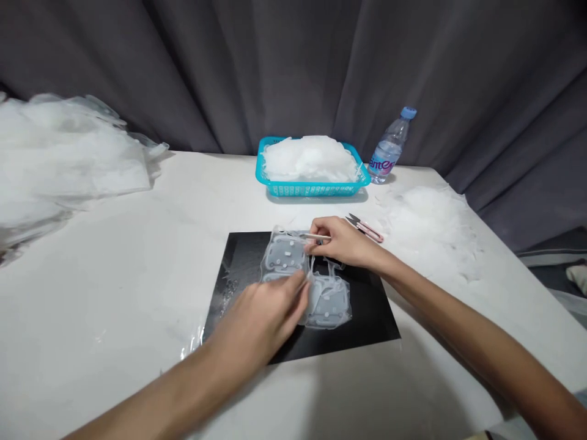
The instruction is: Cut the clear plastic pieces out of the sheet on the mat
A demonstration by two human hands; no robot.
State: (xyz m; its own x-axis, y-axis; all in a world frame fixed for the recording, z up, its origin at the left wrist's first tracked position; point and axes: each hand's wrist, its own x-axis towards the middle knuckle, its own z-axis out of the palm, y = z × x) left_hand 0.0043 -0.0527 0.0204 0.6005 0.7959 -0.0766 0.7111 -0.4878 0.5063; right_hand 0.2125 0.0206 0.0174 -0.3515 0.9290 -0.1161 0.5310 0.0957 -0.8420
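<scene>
Translucent moulded sheet point(328, 300) beneath and just beyond the left hand point(270, 308).

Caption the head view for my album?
Two bare hands work translucent molded pieces over a black sheet.

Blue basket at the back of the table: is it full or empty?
Full: soft-looking white material heaps above the rim of the blue basket.
</scene>
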